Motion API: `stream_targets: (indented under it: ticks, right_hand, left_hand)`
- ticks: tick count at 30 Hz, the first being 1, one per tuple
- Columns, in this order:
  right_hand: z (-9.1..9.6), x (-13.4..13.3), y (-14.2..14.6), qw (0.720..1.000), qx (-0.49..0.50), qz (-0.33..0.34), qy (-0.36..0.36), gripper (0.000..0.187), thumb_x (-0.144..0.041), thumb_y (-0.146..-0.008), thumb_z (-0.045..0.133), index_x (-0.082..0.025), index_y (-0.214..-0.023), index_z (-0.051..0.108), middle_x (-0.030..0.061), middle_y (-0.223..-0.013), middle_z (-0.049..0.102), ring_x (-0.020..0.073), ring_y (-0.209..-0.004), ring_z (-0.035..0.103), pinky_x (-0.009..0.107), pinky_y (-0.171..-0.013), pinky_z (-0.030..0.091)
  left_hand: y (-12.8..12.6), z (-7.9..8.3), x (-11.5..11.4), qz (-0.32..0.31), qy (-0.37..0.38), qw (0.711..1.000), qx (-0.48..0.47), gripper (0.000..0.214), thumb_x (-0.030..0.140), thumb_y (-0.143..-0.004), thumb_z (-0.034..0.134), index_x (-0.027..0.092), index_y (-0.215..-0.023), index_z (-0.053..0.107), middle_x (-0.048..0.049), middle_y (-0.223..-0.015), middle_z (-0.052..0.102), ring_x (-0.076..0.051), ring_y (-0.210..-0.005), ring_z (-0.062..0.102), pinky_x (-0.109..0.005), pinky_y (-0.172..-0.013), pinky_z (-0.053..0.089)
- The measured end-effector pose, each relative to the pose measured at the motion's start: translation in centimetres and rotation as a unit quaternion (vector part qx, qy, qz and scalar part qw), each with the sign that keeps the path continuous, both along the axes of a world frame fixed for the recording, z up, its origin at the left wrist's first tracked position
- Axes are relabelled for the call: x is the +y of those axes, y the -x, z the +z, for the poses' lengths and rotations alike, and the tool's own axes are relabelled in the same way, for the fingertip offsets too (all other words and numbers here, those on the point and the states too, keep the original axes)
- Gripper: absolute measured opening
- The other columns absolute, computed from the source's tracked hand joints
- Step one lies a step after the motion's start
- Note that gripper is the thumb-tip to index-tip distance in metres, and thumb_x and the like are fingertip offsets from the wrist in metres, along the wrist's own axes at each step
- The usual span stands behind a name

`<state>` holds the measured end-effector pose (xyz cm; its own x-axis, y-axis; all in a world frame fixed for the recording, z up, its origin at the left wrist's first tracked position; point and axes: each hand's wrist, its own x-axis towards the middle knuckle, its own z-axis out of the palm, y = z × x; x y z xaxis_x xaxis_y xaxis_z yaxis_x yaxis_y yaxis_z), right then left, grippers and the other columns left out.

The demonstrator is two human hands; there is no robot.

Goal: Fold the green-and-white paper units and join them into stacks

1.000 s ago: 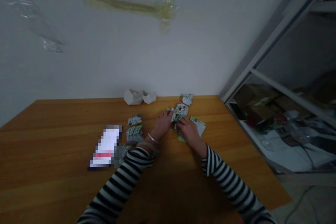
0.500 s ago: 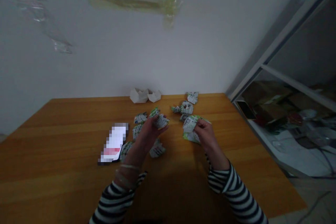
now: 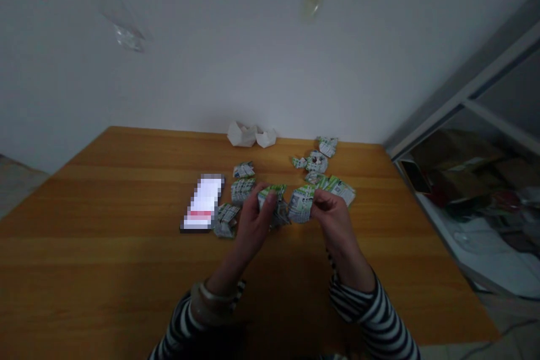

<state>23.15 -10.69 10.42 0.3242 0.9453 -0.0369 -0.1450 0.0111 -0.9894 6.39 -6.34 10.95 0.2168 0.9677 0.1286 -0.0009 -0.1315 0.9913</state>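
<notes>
My left hand (image 3: 254, 219) is raised over the wooden table (image 3: 105, 247), its fingers pinched on a small crumpled green-and-white printed paper piece (image 3: 273, 196). Close beside it, my right hand (image 3: 333, 219) pinches another crumpled printed paper piece (image 3: 301, 206). The two pieces nearly touch between my hands. More printed paper pieces (image 3: 243, 189) lie on the table to the left of my hands. A further cluster of such pieces (image 3: 317, 162) lies behind my hands. Both arms wear black-and-white striped sleeves.
A phone (image 3: 203, 202) with a lit screen lies left of the paper pieces. Two white folded paper shapes (image 3: 250, 135) sit at the table's far edge by the wall. A metal shelf (image 3: 464, 180) with clutter stands to the right.
Both hands lifted from the far pile of pieces, each took a crumpled piece, and they came together nearer to me. The camera has tilted down and shifted.
</notes>
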Motion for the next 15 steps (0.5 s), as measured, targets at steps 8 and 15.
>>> stream_targets:
  ticks: [8, 15]
  right_hand:
    - [0.4, -1.0, 0.2, 1.000, -0.014, -0.003, -0.016, 0.012, -0.018, -0.068, 0.074, -0.020, -0.063, 0.063, -0.0031, -0.063, 0.063, 0.0114, -0.057, 0.055, 0.022, -0.055, 0.043]
    - [1.1, -1.5, 1.4, 0.997, -0.069, -0.018, -0.009, 0.014, -0.017, -0.066, 0.070, -0.019, -0.056, 0.060, -0.0045, -0.055, 0.056, 0.0096, -0.053, 0.050, 0.019, -0.051, 0.041]
  left_hand:
    - [-0.2, 1.1, -1.3, -0.052, -0.028, 0.998, -0.005, 0.034, 0.052, -0.097, 0.051, 0.020, -0.097, 0.059, 0.0028, -0.072, 0.055, -0.011, -0.059, 0.050, -0.021, -0.053, 0.042]
    - [-0.9, 0.8, -2.1, -0.040, -0.026, 0.999, 0.024, 0.030, 0.049, -0.097, 0.051, 0.020, -0.098, 0.057, 0.0000, -0.080, 0.058, -0.014, -0.070, 0.053, -0.024, -0.059, 0.040]
